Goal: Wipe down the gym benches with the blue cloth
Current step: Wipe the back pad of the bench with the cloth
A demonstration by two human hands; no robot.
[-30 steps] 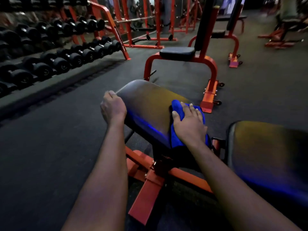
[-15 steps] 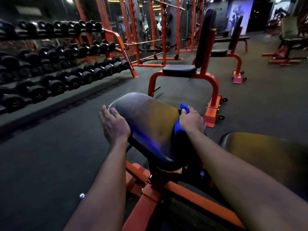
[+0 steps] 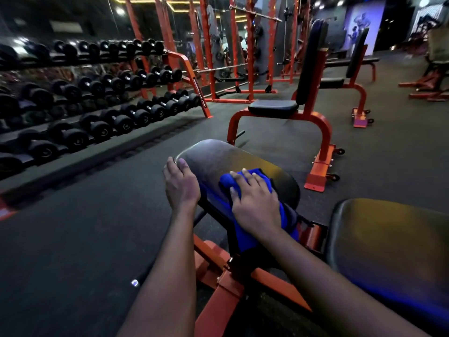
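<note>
Dim gym: dark rubber floor is running out to a dumbbell rack on the left. White lettering on the rack's orange leg is showing but too blurred to read; same for the wall poster. Right hand is pressing flat on the blue cloth, fingers nearly straight and spread, not curling round it. Cloth is lying on the right half of the black bench pad, bunching ahead of the fingertips, trailing back under the palm and draping off the pad's near edge. Left hand is gripping the pad's left edge, thumb on top, fingers wrapping down the side, apart from the cloth. Second pad is sitting just to the right; upright seat is standing beyond.
</note>
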